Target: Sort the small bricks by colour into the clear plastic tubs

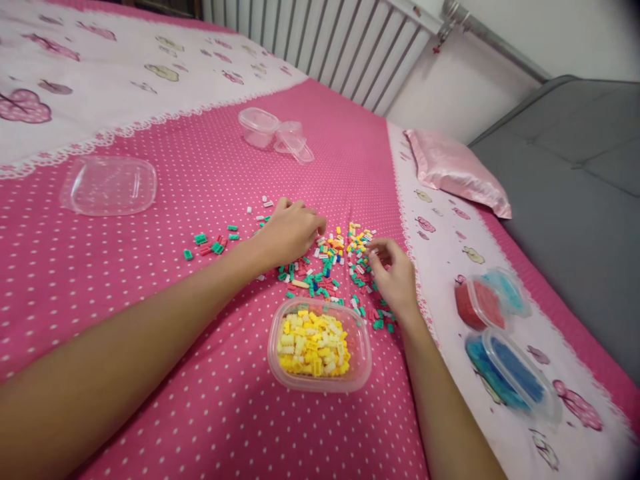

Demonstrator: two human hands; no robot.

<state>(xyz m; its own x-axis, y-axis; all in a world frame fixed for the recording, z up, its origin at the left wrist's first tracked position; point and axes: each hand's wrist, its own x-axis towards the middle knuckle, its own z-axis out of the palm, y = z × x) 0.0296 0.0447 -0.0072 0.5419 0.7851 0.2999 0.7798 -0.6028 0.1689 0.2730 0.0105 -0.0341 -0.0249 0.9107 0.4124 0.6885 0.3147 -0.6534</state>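
Note:
Small plastic building bricks (320, 283) in green, red, white, yellow and blue lie in a loose heap on the pink dotted bedsheet. My left hand (293, 232) rests over the heap's far left side, fingers curled down, with the tips partly hidden. At the right edge of the heap, my right hand (395, 270) has thumb and forefinger drawn together beside some bricks; whatever is between them is too small to make out. Nearest me stands a clear plastic tub (320, 384) without a lid, holding many yellow and pale yellow bricks (314, 343).
Red and green bricks (217, 248) are scattered at left, near a clear lid (113, 187). Clear containers (259, 127) stand farther back. At right are a tub of red pieces (477, 303) and one of blue pieces (500, 370). A pink pillow (457, 170) lies by the grey headboard (570, 173).

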